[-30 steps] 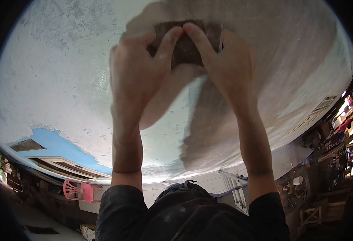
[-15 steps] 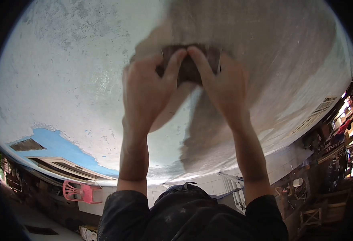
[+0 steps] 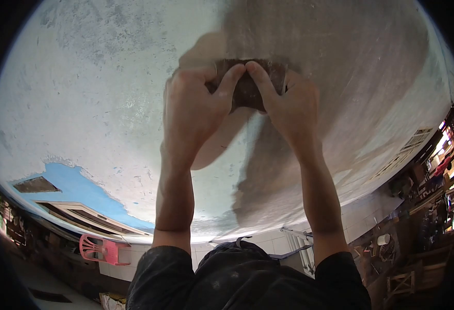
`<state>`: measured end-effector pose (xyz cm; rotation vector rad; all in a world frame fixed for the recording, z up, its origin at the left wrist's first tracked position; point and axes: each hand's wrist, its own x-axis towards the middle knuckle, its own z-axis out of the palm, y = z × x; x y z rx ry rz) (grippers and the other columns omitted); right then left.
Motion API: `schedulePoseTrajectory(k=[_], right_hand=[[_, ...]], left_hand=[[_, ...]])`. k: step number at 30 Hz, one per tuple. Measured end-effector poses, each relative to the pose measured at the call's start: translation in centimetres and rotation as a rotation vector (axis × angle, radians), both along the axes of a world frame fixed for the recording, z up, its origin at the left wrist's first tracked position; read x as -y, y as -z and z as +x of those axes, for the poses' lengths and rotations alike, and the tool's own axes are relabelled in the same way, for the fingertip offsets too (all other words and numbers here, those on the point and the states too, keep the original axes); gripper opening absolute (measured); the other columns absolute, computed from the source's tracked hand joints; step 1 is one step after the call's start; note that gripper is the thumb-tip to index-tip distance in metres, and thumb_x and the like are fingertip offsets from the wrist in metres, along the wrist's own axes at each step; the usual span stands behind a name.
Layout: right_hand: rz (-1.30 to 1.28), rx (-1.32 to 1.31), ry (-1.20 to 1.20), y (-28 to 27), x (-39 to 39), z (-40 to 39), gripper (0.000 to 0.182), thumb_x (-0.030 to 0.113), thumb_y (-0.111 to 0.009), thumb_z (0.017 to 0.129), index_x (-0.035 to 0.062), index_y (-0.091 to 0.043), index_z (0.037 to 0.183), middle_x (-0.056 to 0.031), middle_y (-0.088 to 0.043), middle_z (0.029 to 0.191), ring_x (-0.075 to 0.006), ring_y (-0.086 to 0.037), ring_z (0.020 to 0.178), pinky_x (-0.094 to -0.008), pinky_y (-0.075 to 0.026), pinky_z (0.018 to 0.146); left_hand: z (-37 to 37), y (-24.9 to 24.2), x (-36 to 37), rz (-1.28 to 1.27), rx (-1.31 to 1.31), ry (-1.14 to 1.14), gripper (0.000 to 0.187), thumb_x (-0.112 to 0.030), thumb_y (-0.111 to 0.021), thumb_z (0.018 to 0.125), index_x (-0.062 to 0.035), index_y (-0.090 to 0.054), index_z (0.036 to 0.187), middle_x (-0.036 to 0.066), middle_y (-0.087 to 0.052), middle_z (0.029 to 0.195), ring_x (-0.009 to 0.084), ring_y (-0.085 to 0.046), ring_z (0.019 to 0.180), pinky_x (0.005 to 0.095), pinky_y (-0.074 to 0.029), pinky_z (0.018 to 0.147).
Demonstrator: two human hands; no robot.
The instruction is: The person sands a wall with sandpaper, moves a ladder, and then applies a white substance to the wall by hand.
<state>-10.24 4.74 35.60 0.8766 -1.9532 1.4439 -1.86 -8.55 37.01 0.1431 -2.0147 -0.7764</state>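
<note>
Both my hands press a dark brown sheet of sandpaper (image 3: pixel 247 94) against the pale, patchy wall (image 3: pixel 108 98). My left hand (image 3: pixel 198 101) is closed on its left side and my right hand (image 3: pixel 295 106) on its right side. The two thumbs lie over the near face, their tips almost meeting near the upper edge. The other fingers are mostly hidden behind the sheet and the hands. Shadows of my hands and arms fall on the wall around them.
Blue paint (image 3: pixel 74 188) shows at lower left of the wall, above a window frame (image 3: pixel 90 214). Below are a pink plastic chair (image 3: pixel 103 249), a metal ladder (image 3: pixel 299 248) by my body, a white bucket (image 3: pixel 383 239) and wooden clutter at right.
My hands and the sandpaper have shifted slightly to the right along the wall, and they look less blurred now. The grip is the same.
</note>
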Motion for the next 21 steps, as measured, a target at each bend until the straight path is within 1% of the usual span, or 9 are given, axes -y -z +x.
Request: schedulePoseTrajectory(k=[2,5,10,11,13,17,19,20,21], right_hand=[[0.037,-0.113,0.050,-2.4,-0.1,0.2,0.045,0.046,-0.070,0.091,0.0014,-0.076,0.089,-0.0134,-0.073,0.075,-0.0259,-0.072,0.069,-0.0383,-0.053,0.065],[0.123,0.171,-0.056,-6.3,-0.9,2.1,0.044,0.045,-0.070,0.091,0.0013,-0.076,0.090,-0.0131,-0.073,0.077,-0.0258,-0.072,0.070,-0.0377,-0.054,0.066],[0.013,0.061,-0.026,-1.1,-0.5,0.6,0.042,0.044,-0.070,0.090,0.0023,-0.076,0.092,-0.0110,-0.074,0.075,-0.0248,-0.072,0.071,-0.0360,-0.054,0.066],[-0.020,0.047,-0.030,-0.6,-0.3,0.6,0.043,0.044,-0.070,0.090,0.0021,-0.076,0.092,-0.0109,-0.074,0.075,-0.0252,-0.072,0.070,-0.0360,-0.054,0.066],[0.036,-0.017,0.033,-2.4,-0.3,0.4,0.042,0.045,-0.070,0.090,0.0033,-0.077,0.093,-0.0102,-0.074,0.075,-0.0248,-0.072,0.071,-0.0357,-0.054,0.067],[0.102,0.059,0.022,-5.8,-0.7,1.5,0.044,0.048,-0.069,0.090,0.0039,-0.076,0.091,-0.0116,-0.073,0.076,-0.0263,-0.071,0.070,-0.0367,-0.053,0.068],[0.064,-0.058,0.048,-3.3,-0.5,0.3,0.045,0.049,-0.068,0.090,0.0044,-0.076,0.091,-0.0116,-0.073,0.077,-0.0261,-0.071,0.070,-0.0371,-0.053,0.067],[0.044,-0.114,0.061,-1.6,-0.5,-0.1,0.045,0.049,-0.068,0.090,0.0046,-0.076,0.091,-0.0115,-0.073,0.077,-0.0260,-0.071,0.070,-0.0373,-0.053,0.067],[0.030,-0.047,0.041,-0.2,-0.4,0.0,0.045,0.049,-0.068,0.090,0.0043,-0.076,0.090,-0.0117,-0.074,0.078,-0.0261,-0.071,0.071,-0.0376,-0.053,0.067]], left_hand=[[0.2,-1.8,0.0,-0.011,-0.014,-0.024,0.042,-0.034,-0.074,0.089,0.0022,-0.071,0.069,0.013,-0.065,0.056,0.0210,-0.063,0.048,0.0363,-0.046,0.048],[0.2,-3.8,-0.5,0.043,-0.022,-0.016,0.041,-0.034,-0.074,0.089,0.0024,-0.071,0.069,0.014,-0.064,0.056,0.0211,-0.064,0.048,0.0362,-0.046,0.049],[0.1,0.0,-0.5,0.104,0.026,0.055,0.041,-0.034,-0.073,0.090,0.0027,-0.072,0.072,0.016,-0.065,0.057,0.0229,-0.064,0.049,0.0371,-0.048,0.050],[0.2,-0.3,-0.3,0.040,0.016,0.039,0.041,-0.034,-0.073,0.090,0.0029,-0.072,0.072,0.016,-0.065,0.057,0.0227,-0.064,0.049,0.0369,-0.049,0.050],[0.3,-1.9,0.0,-0.088,0.001,0.001,0.041,-0.034,-0.072,0.091,0.0031,-0.072,0.073,0.016,-0.065,0.057,0.0225,-0.065,0.049,0.0365,-0.050,0.051],[0.2,-4.3,-0.3,-0.016,-0.015,0.010,0.041,-0.034,-0.071,0.092,0.0029,-0.073,0.073,0.016,-0.064,0.056,0.0224,-0.062,0.048,0.0370,-0.048,0.050],[0.5,-3.2,-0.4,-0.020,0.026,0.006,0.041,-0.034,-0.070,0.092,0.0026,-0.073,0.072,0.015,-0.064,0.055,0.0217,-0.061,0.046,0.0372,-0.047,0.050],[0.5,-1.5,-0.3,0.000,0.063,0.020,0.040,-0.035,-0.071,0.092,0.0018,-0.074,0.077,0.014,-0.065,0.056,0.0193,-0.061,0.046,0.0351,-0.047,0.049],[0.5,0.7,-0.1,0.019,0.093,0.032,0.039,-0.037,-0.072,0.091,0.0011,-0.076,0.081,0.012,-0.066,0.057,0.0169,-0.061,0.046,0.0330,-0.047,0.049]])
